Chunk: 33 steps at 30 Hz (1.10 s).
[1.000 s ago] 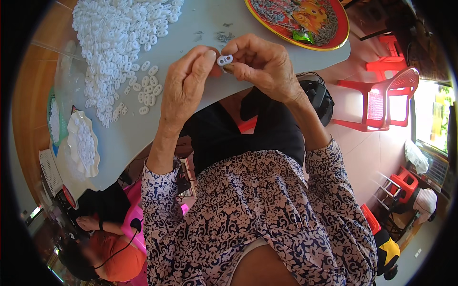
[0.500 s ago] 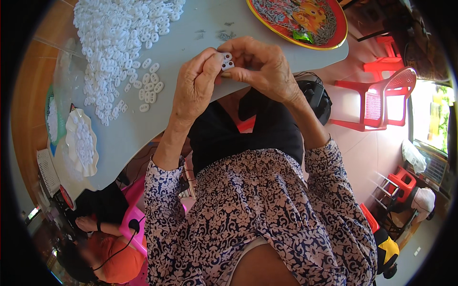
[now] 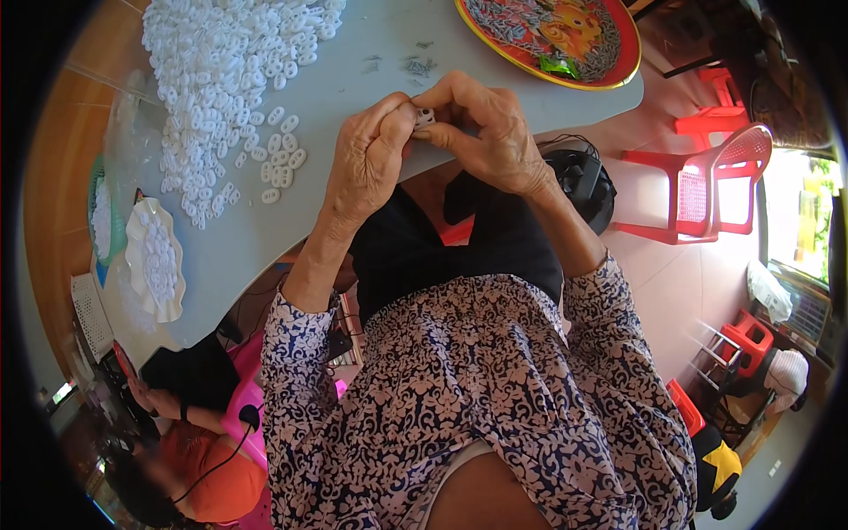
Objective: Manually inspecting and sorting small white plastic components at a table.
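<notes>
Left hand [image 3: 373, 157] and right hand [image 3: 484, 132] pinch small white holed plastic piece [image 3: 425, 116] over near edge of grey desk [image 3: 256, 238], seemingly mid-work; white plastic oval heap [image 3: 221, 79] presumably pending, finished count unclear.

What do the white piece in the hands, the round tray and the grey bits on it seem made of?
Piece: probably moulded plastic; smooth white, though partly hidden. Tray: perhaps coated metal, possibly plastic; glossy red with a yellow rim. Bits: likely bare metal; slim and silvery grey.
</notes>
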Available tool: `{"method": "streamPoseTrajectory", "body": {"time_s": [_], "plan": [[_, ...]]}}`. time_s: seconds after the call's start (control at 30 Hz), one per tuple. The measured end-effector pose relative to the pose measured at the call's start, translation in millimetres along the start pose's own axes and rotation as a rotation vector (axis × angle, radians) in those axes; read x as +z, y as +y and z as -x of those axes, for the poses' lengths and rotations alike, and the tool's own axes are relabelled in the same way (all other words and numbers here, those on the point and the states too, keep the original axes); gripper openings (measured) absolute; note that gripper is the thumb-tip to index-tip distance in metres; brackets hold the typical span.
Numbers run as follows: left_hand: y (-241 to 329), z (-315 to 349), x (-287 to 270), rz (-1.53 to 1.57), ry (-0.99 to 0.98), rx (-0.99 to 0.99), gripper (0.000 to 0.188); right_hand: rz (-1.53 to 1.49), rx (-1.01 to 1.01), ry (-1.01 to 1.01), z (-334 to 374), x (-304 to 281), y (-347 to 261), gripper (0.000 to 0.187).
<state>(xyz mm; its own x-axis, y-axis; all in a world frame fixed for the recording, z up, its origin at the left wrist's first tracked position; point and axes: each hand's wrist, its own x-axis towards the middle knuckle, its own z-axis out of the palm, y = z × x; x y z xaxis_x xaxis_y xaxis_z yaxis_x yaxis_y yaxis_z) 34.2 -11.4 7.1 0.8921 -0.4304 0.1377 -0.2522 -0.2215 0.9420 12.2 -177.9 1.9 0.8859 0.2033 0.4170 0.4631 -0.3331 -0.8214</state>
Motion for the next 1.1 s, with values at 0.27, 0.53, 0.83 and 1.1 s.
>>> {"method": "streamPoseTrajectory", "body": {"time_s": [0.27,0.53,0.83,1.1], "plan": [[0.9,0.9,0.7,0.056,-0.026,-0.058,0.029,0.016,-0.070,0.026,1.1,-1.0,4.1,0.018],[0.4,-0.5,2.4,0.097,-0.003,-0.058,0.029,-0.178,0.097,0.016,0.5,-1.5,0.5,0.019],[5.5,5.6,-3.4,0.087,0.011,-0.024,0.033,-0.322,0.124,0.036,-0.7,1.9,-1.8,0.018],[-5.1,29.9,-5.6,0.311,0.054,0.056,0.034,0.123,-0.079,0.242,-103.9,-58.6,-3.3,0.015]]}}
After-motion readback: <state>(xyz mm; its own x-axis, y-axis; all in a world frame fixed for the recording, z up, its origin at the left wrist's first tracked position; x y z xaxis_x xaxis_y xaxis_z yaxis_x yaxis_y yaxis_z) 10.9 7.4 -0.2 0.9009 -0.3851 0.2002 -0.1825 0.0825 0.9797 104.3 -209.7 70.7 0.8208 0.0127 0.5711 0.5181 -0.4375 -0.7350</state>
